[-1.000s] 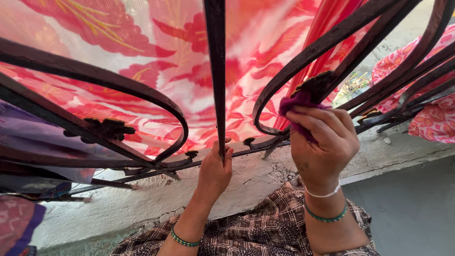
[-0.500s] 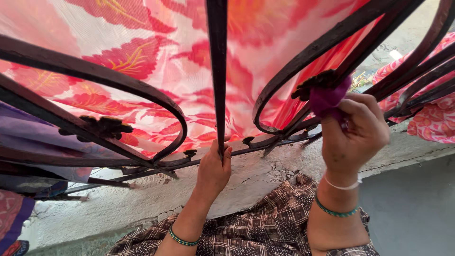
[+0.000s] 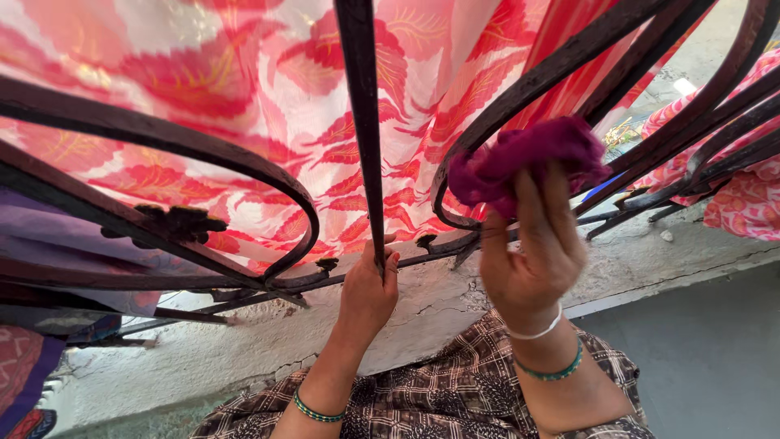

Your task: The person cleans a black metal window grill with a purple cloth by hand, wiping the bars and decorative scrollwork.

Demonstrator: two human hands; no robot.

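Two hands are up at a dark metal railing (image 3: pixel 203 154) with curvy bars. The left hand (image 3: pixel 367 289) is wrapped tight around the bottom of a straight bar (image 3: pixel 361 130) that goes up the middle. The right hand (image 3: pixel 532 252) is closed around a bunched-up purple cloth (image 3: pixel 528 154), fingers pinching it from below. The cloth is pressed against a curved bar (image 3: pixel 520 89) of the railing, up high on the right side.

Behind the bars hangs a big red and white cloth with leaf shapes (image 3: pixel 244 73). It fills most of the view past the railing. Another pink patterned cloth (image 3: pixel 743 203) hangs over the bars at the far right. A purple-grey cloth (image 3: pixel 57 236) shows at the left, behind the bars.

Under the railing runs a rough grey ledge (image 3: pixel 455 297) with cracks in it. The bars stand between the person and the hanging cloths. Both wrists have green bangles (image 3: pixel 313 410), and the right wrist has a white one too. A brown checked garment (image 3: pixel 439 394) shows at the bottom.
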